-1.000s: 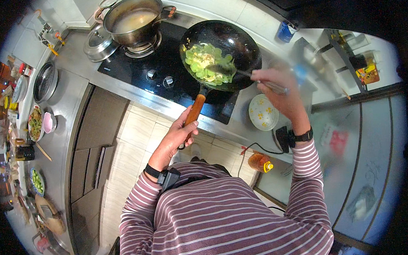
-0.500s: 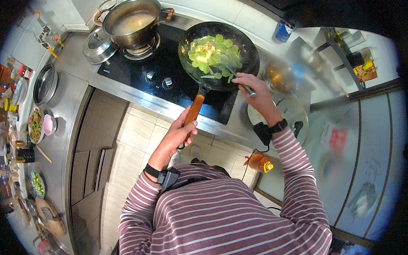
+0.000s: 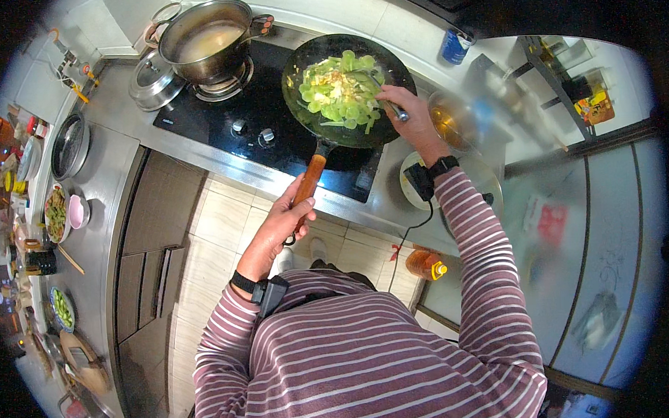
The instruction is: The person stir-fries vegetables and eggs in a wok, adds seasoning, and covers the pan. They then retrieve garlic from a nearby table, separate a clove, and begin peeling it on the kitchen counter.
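A black wok (image 3: 379, 127) full of green vegetable pieces (image 3: 340, 91) sits on the black hob (image 3: 265, 110). My left hand (image 3: 286, 219) grips the wok's orange wooden handle (image 3: 309, 180). Above the wok's right rim, my right hand (image 3: 409, 114) holds a metal spatula (image 3: 389, 104) whose blade is in the vegetables.
A steel pot of pale liquid (image 3: 205, 42) stands on the back-left burner, its lid (image 3: 150, 79) beside it. Bowls and plates of food line the left counter (image 3: 58, 212). A white plate (image 3: 412, 175) and a glass bowl (image 3: 451, 116) lie right of the hob. An oil bottle (image 3: 428, 264) stands on the floor.
My right hand has moved left from the counter side to over the wok, bringing the spatula into the vegetables. The vegetables have shifted in the wok. My left hand keeps hold of the handle.
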Tool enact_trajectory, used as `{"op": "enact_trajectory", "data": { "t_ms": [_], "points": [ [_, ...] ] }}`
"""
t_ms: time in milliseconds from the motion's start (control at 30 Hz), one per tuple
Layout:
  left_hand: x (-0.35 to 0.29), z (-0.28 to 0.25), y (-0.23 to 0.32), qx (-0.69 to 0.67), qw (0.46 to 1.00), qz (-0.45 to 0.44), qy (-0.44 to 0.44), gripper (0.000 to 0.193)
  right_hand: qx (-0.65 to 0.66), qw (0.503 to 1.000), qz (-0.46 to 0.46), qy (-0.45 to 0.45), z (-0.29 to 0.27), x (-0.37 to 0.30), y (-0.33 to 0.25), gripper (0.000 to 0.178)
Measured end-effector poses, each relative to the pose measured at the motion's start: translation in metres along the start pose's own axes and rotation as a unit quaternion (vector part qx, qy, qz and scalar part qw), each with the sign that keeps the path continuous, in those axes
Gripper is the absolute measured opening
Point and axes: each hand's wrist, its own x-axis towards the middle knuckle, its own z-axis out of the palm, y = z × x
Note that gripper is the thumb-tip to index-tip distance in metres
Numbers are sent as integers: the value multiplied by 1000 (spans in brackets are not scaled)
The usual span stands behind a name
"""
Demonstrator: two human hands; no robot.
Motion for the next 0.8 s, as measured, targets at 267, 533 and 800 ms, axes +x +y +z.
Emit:
{"op": "enact_trajectory", "data": {
  "t_ms": [267,533,800],
  "points": [
    [-1,0,0,-2,1000,12,-2,67,74,993,95,-14,-37,8,-16,24],
    [-1,1,-1,-3,1000,6,-2,68,-33,996,32,79,14,5,1,24],
    [1,-1,-3,-1,1000,5,2,69,-2,988,63,144,27,17,7,28]
  ]
}}
